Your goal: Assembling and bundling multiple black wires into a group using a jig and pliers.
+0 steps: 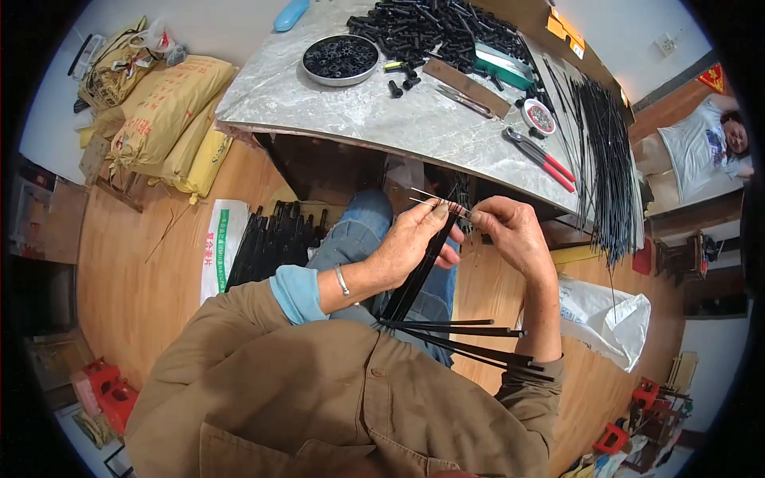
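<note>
Over my lap my left hand pinches a thin pale rod between thumb and fingers. A short dark-and-reddish banded stretch shows between the two hands; what it is made of is too small to tell. My right hand is closed, its thumb and forefinger pinching at the right end of that stretch. Beneath my hands a bundle of black rods slants across my lap. Several black rod ends fan out to the right below my right forearm.
The grey marbled table ahead bears a round dish of small black rings, a heap of black tubular parts, red-handled pliers and long black rods. Yellow sacks stand left. A person lies at far right.
</note>
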Tool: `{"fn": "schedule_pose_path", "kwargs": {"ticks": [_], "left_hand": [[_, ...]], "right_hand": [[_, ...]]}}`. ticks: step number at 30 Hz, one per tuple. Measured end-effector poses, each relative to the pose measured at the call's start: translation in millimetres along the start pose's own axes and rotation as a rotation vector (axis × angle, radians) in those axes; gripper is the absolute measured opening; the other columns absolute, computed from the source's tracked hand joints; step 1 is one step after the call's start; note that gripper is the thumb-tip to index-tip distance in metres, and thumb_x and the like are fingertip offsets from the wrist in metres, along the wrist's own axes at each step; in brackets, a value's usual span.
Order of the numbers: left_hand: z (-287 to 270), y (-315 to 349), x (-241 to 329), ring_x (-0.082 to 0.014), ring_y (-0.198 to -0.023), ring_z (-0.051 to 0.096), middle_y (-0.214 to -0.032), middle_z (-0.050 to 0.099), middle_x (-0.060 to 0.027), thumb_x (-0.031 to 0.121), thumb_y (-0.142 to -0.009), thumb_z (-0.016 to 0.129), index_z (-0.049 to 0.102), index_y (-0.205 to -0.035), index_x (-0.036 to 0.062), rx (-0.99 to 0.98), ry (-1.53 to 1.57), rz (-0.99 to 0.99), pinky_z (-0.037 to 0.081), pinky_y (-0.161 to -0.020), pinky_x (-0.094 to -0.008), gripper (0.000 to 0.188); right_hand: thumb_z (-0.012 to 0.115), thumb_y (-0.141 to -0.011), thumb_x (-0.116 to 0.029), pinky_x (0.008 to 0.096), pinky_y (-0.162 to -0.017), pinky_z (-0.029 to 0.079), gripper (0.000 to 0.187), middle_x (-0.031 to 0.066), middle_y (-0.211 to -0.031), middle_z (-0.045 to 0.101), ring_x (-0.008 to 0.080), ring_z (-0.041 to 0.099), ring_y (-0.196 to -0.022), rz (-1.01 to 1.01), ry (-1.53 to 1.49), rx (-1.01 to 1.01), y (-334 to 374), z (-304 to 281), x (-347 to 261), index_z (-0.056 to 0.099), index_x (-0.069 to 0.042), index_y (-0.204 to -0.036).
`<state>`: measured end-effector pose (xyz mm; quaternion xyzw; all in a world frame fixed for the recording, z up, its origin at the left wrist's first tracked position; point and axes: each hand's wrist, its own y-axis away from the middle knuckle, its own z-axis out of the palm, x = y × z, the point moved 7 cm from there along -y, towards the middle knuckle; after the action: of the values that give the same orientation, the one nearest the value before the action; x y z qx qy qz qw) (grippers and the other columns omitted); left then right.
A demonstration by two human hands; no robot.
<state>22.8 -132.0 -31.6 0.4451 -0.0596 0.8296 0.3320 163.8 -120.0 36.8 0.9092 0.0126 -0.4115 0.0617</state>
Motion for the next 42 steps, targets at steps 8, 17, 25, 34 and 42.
{"fn": "schedule_pose_path", "kwargs": {"ticks": [8,17,25,34,42], "left_hand": [[-2.8,-3.7,12.0,-0.0170,-0.071,0.065,-0.095,0.056,-0.0088,0.032,-0.101,0.043,0.048,-0.122,0.0059,0.043,-0.024,0.058,0.057,-0.061,-0.0299,0.034],[-4.8,-1.8,4.6,-0.0161,-0.075,0.063,-0.095,0.056,-0.0074,0.028,-0.101,0.045,0.049,-0.117,0.0040,0.004,0.014,-0.009,0.058,-0.065,-0.0320,0.029],[-10.0,-8.7,44.1,-0.0140,-0.091,0.058,-0.105,0.060,-0.0094,0.015,-0.088,0.055,0.067,-0.092,-0.0028,-0.049,-0.789,0.659,0.048,-0.076,-0.0267,0.022],[-52.2,-77.7,89.2,-0.0099,-0.083,0.056,-0.091,0.058,-0.0013,0.025,-0.096,0.054,0.044,-0.139,0.0056,-0.201,-0.873,0.229,0.049,-0.076,-0.0287,0.048],[-92.6,-287.9,280.0,-0.0343,-0.099,0.064,-0.103,0.067,-0.0191,0.053,-0.090,0.049,0.068,-0.106,0.0046,0.374,-1.556,0.553,0.051,-0.080,-0.0433,0.054]], "right_hand": [[0.058,-0.090,-0.011,0.0318,-0.059,0.043,0.013,0.0102,-0.066,0.051,0.0179,0.051,-0.061,-0.250,0.173,0.114,-2.8,4.1,-15.6,0.055,0.001,-0.084],[0.053,-0.089,-0.009,0.0312,-0.060,0.045,0.011,0.0101,-0.069,0.056,0.0180,0.055,-0.063,-0.162,0.152,0.074,4.2,-0.6,-1.8,0.056,0.002,-0.087],[0.055,-0.087,-0.006,0.0292,-0.081,0.050,0.024,0.0081,-0.095,0.065,0.0167,0.062,-0.088,-0.074,-0.339,-0.562,6.9,47.9,44.4,0.061,0.003,-0.109],[0.064,-0.090,-0.022,0.0478,-0.080,0.056,0.035,0.0198,-0.096,0.064,0.0335,0.067,-0.089,0.231,-1.430,-0.135,-1.2,121.6,27.2,0.053,0.004,-0.111],[0.060,-0.092,-0.018,0.0501,-0.080,0.056,0.030,0.0218,-0.096,0.064,0.0356,0.066,-0.089,0.376,-1.430,-0.041,-16.1,120.1,46.9,0.054,0.005,-0.110]]}}
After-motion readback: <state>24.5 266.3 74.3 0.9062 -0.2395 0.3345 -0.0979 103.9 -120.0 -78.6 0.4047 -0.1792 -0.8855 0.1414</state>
